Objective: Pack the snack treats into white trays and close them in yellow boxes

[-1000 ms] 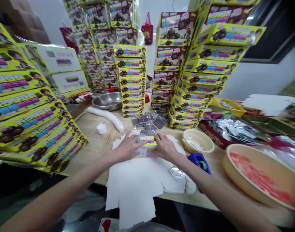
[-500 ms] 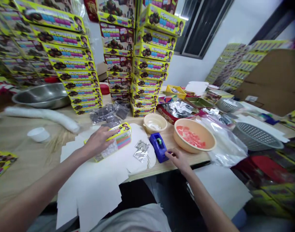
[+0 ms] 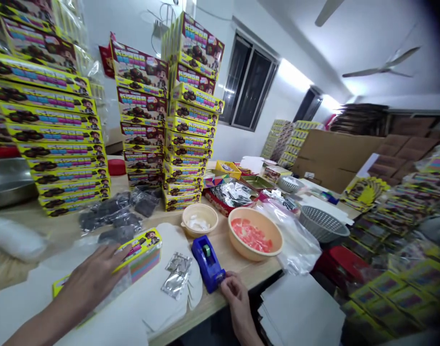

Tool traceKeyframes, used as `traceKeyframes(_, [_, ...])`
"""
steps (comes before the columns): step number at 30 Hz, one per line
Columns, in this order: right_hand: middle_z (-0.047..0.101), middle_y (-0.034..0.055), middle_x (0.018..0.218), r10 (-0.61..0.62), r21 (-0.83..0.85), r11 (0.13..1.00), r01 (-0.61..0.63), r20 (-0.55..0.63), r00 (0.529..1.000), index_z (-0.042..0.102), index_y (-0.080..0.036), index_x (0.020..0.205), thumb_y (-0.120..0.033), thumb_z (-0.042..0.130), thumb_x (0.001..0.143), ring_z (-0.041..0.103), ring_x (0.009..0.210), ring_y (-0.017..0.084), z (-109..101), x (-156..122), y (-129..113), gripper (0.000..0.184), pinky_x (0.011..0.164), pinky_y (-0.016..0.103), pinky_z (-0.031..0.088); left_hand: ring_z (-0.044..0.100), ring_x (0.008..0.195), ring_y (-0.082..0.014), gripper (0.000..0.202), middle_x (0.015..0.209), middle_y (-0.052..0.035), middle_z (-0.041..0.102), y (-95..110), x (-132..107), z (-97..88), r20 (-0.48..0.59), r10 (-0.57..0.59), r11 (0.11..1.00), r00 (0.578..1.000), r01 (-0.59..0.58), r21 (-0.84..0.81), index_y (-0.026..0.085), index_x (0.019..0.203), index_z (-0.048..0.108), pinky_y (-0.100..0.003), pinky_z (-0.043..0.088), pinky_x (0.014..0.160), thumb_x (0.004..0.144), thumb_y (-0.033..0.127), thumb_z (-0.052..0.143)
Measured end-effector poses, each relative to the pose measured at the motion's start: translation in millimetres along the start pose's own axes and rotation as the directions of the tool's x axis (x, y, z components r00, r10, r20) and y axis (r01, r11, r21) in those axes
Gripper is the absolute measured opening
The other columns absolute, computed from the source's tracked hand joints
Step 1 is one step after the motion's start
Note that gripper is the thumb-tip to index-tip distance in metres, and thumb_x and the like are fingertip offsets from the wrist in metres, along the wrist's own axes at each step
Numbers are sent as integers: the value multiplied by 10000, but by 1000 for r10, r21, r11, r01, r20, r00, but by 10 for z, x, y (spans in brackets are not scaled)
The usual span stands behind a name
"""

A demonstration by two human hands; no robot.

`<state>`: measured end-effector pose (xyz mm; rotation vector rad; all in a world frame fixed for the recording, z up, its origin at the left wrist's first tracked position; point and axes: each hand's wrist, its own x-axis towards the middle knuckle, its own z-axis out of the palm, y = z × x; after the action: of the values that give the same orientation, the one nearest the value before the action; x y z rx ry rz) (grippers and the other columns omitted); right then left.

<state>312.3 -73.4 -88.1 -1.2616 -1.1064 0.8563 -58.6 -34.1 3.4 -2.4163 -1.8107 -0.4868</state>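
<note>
My left hand (image 3: 95, 271) lies over a yellow printed box (image 3: 146, 259), with its fingers wrapped across the top. The box rests on flat white card sheets (image 3: 158, 305), and coloured stripes show on its side. At the cutter end of a blue tape dispenser (image 3: 206, 263), my right hand (image 3: 238, 300) has thumb and index finger pinched together on the end of the tape. The clear tape itself is hard to make out. Silver foil sachets (image 3: 177, 278) lie on the card between the box and the dispenser.
A cream bowl (image 3: 194, 231) holds white pieces; a larger peach bowl (image 3: 231, 238) holds red packets. Dark packets (image 3: 110, 211) lie behind the box, before tall stacks of boxes (image 3: 187, 158). Farther right are a plastic bag (image 3: 301, 247) and a grey basket (image 3: 323, 228).
The view has swung up and to the right. My right thumb and finger have closed at the dispenser's cutter end. My left hand stays on the box.
</note>
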Motion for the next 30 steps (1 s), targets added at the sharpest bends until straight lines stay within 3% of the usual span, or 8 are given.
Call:
traceKeyframes(4, [509,39,824,-54,3,999,54,-79,995,536,-164,603,-383,641,743,506,802,180,-30,-44,173,280,713,273,434,500,1044,-252,373,1114,-91,576,123,-30,-9,-10,-8,999,1000,9,32,232,1187,591,-382,429,907,866,271,406])
traceKeyframes(7, [511,13,747,-72,49,996,78,-119,990,562,-174,701,-392,627,774,504,696,151,148,-129,-10,239,643,262,455,478,1066,-261,379,1142,-116,547,294,-89,-105,11,8,997,1000,-8,72,205,1220,562,-390,420,923,864,238,437])
traceKeyframes(10, [552,8,718,0,177,984,-11,61,998,594,-175,764,-390,641,773,529,656,144,643,-208,-407,221,601,261,473,459,1072,-272,393,1136,-128,534,466,-146,-206,30,13,990,999,-17,141,181,1241,531,-395,416,921,852,211,485])
traceKeyframes(13, [580,20,687,101,310,931,-194,292,951,605,-157,717,-403,682,729,548,645,145,1287,-243,-770,259,533,240,471,465,1025,-276,385,1105,-125,532,579,-187,-252,37,13,977,999,-20,211,171,1234,519,-395,432,874,850,198,495])
traceKeyframes(17, [575,15,594,210,317,887,-335,370,905,584,-135,629,-441,717,672,536,526,116,1838,-233,-897,336,459,215,435,473,964,-270,373,1075,-121,526,639,-247,-258,21,30,963,999,-35,268,164,1252,486,-390,441,813,885,191,424])
traceKeyframes(23, [572,2,589,225,286,882,-374,441,869,585,-139,636,-460,715,646,551,551,121,1857,-137,-764,347,472,222,472,476,988,-286,436,1086,-123,522,604,-204,-289,48,17,968,999,-29,250,176,1320,401,-397,432,804,894,269,423])
traceKeyframes(27, [588,-2,604,248,308,845,-436,496,832,591,-147,652,-403,737,592,542,542,113,1939,-70,-808,300,474,223,480,524,980,-313,534,1111,-154,533,606,7,-290,87,-114,968,990,91,235,148,1333,361,-443,432,802,905,469,356])
traceKeyframes(30, [591,4,589,354,334,749,-572,528,772,587,-142,636,-379,758,543,542,529,106,1993,-62,-885,307,483,219,474,578,903,-304,448,1043,-161,559,628,140,-253,123,-189,949,974,149,279,129,1234,440,-422,450,763,926,425,304])
